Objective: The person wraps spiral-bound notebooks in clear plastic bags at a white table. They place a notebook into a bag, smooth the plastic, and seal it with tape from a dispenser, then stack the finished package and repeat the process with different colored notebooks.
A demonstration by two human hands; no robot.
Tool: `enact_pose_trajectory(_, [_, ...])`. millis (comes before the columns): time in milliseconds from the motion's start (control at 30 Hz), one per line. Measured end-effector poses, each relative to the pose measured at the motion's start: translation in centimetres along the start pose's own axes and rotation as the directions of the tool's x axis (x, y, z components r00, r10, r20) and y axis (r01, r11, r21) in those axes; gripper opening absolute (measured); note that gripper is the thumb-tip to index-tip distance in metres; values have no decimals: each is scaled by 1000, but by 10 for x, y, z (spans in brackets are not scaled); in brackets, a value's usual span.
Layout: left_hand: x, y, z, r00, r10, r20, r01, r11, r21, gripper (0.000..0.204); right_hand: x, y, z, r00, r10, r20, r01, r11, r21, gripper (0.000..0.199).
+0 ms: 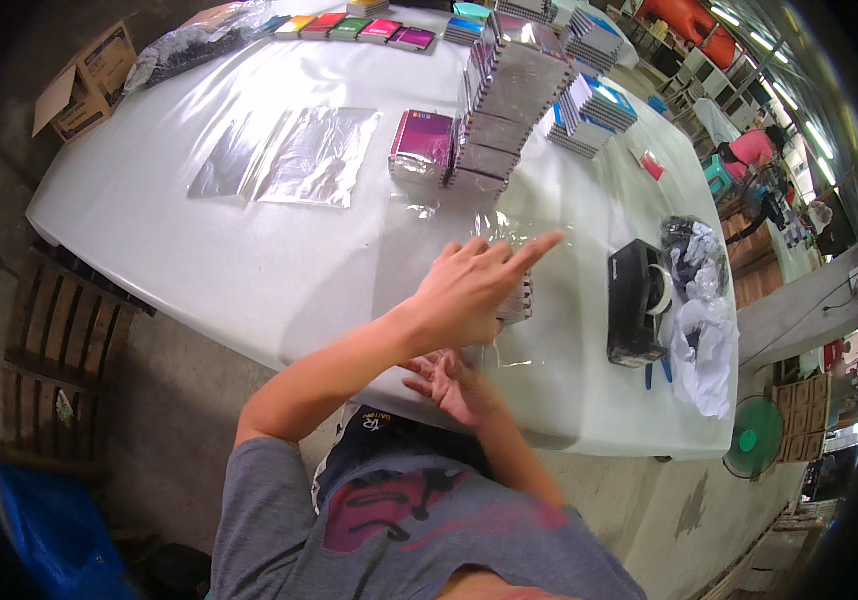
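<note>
The left hand (479, 283) partly hides spiral notebooks (521, 301) on the table (169, 240), grip unclear; the right hand (452, 387), nearer the body, is loosely spread. Beyond stands a notebook tower (494, 130); clear sheets (319, 155) lie left, a tape dispenser (629, 315) right.

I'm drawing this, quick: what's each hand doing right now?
Left hand: one finger stretched out, at the spiral-bound stack; grip can't be told.
Right hand: open, fingers spread, nothing seen in it.
</note>
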State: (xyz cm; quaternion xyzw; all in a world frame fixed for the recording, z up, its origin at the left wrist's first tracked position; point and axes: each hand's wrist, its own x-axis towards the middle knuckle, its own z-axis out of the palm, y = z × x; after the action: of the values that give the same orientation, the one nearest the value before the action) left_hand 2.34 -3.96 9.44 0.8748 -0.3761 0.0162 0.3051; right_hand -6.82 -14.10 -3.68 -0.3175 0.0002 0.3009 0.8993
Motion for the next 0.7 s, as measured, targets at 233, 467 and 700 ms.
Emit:
enact_pose_trajectory(233, [-61,-28,-8,982,-11,-189,-80,879,-470,105,5,-55,-1,771,-620,145,625,781,16,80])
enact_pose_trajectory(467, [-72,-43,72,961,-188,-203,65,865,-498,102,-12,-85,-10,830,-558,-24,263,428,-865,78])
enact_pose_trajectory(700, [-52,-30,16,850,91,-518,-224,954,-200,74,-23,-130,22,713,-627,315,513,160,-843,63])
